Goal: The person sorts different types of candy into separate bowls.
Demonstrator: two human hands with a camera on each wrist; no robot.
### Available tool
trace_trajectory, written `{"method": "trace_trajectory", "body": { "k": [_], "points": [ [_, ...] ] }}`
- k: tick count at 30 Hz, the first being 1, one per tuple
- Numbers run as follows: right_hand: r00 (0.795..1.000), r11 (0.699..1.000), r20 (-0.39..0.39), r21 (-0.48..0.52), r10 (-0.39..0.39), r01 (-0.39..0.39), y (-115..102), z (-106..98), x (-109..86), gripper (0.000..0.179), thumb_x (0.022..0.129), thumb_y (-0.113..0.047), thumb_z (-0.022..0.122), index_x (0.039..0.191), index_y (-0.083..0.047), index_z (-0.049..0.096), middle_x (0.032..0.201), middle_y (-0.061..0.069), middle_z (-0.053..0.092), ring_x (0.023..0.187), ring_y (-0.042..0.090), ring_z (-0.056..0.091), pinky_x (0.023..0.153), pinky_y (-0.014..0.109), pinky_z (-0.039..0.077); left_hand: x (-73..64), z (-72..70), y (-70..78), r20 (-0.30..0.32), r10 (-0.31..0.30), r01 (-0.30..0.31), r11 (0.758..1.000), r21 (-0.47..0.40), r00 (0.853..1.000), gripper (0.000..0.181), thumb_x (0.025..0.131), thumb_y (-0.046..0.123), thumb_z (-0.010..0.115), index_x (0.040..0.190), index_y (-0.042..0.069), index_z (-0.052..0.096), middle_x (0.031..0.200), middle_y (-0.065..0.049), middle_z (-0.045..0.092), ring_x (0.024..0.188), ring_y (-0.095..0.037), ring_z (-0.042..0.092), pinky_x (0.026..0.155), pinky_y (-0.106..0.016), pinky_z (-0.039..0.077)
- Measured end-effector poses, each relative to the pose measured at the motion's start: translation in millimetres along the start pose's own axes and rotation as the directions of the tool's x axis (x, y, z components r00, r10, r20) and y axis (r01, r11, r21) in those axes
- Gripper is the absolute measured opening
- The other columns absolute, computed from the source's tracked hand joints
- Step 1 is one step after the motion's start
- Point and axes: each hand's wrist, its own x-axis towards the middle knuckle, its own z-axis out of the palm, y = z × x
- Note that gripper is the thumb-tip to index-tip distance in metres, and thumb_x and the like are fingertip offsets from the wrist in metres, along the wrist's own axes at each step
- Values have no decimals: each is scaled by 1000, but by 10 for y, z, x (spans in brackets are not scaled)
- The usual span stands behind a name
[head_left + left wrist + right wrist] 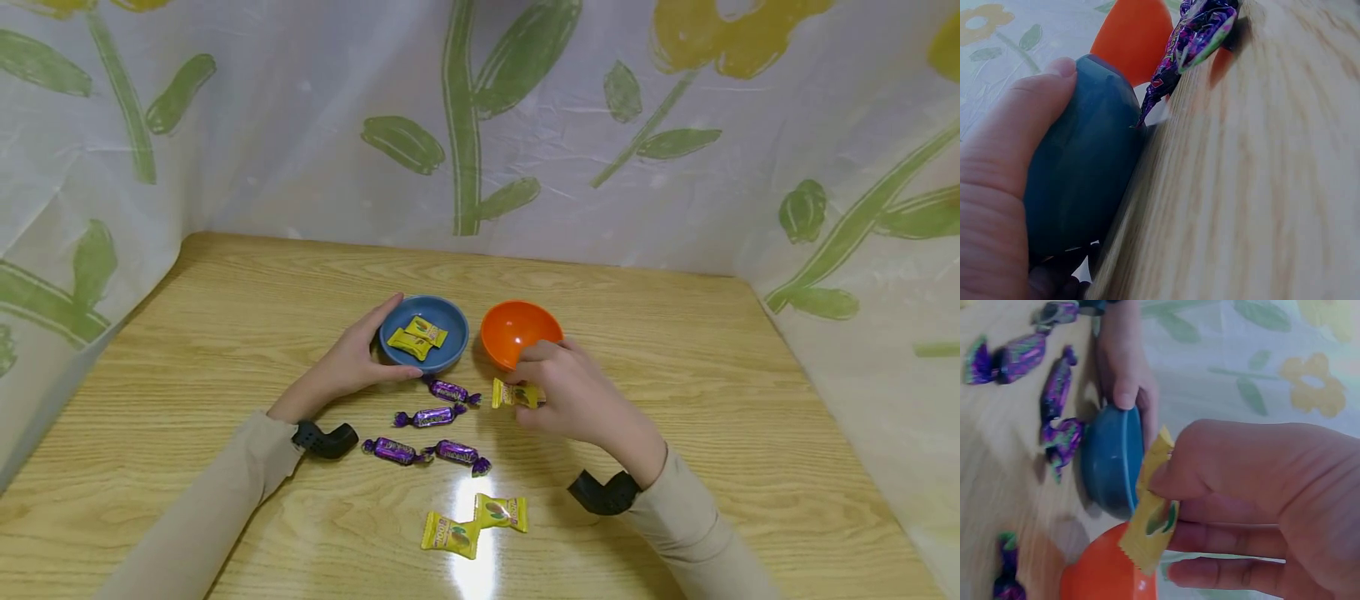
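While the left hand (347, 360) grips the blue bowl (457, 346) by its sides, the right hand (566, 390) pinches a yellow candy (508, 394).
Candy location: orange bowl's (517, 321) 6 o'clock, head view. Expected handling: light, firm, slightly slippery; take hold across the middle, clear of the ends.

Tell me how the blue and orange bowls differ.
Contents: the blue bowl holds two yellow candies; the orange bowl shows none where visible.
Hands: the left hand grips the blue bowl; in the head view, the right hand partly covers the orange bowl.
Both are round and upright on the table.
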Motion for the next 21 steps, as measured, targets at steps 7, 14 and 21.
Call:
{"method": "trace_trajectory", "body": {
  "k": [7,14,21],
  "points": [
    [998,1000,-67,12,21,-21,18,18,263,21,78,-18,76,98,-13,78,97,-1,68,87,17,59,84,44,44,7,10,-12,-4,8,-8,1000,4,1000,112,77,33,87,161,14,16,164,-12,17,149,-34,16,118,-55,16],
    [986,999,-167,35,16,-10,-1,138,567,23,81,-18,77,103,-12,78,98,0,67,96,20,59,88,44,45,8,9,-23,-10,12,-12,1000,-5,1000,111,77,32,87,160,14,16,163,-13,18,149,-34,17,118,-55,16],
    [978,1000,-211,7,-10,12,-44,306,876,25,84,-16,77,108,-11,76,102,2,70,99,22,60,88,44,46,18,9,-22,0,12,-12,1000,-21,1000,108,80,30,86,161,15,16,163,-14,19,148,-35,21,117,-56,19]
  ]
}}
